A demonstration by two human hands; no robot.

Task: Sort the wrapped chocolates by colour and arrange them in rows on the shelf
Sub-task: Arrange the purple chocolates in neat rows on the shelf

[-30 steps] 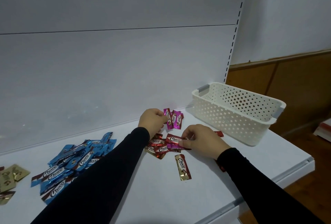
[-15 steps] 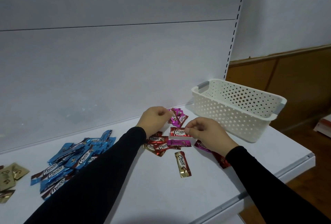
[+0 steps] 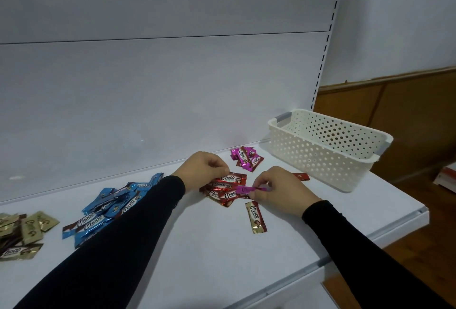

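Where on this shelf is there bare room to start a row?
The shelf is bare along its front edge, below the lone gold chocolate, and along the back wall behind the blue pile. It is crowded around the red pile, between both hands, and by the basket.

A single head-worn view is given — aimed forward and down onto the shelf [image 3: 222, 247] from close above, both forearms reaching in from the bottom edge, the back panel [image 3: 160, 81] filling the upper frame.

I wore long black sleeves [image 3: 128, 229] on both arms, plain and snug, ending at my bare hands.
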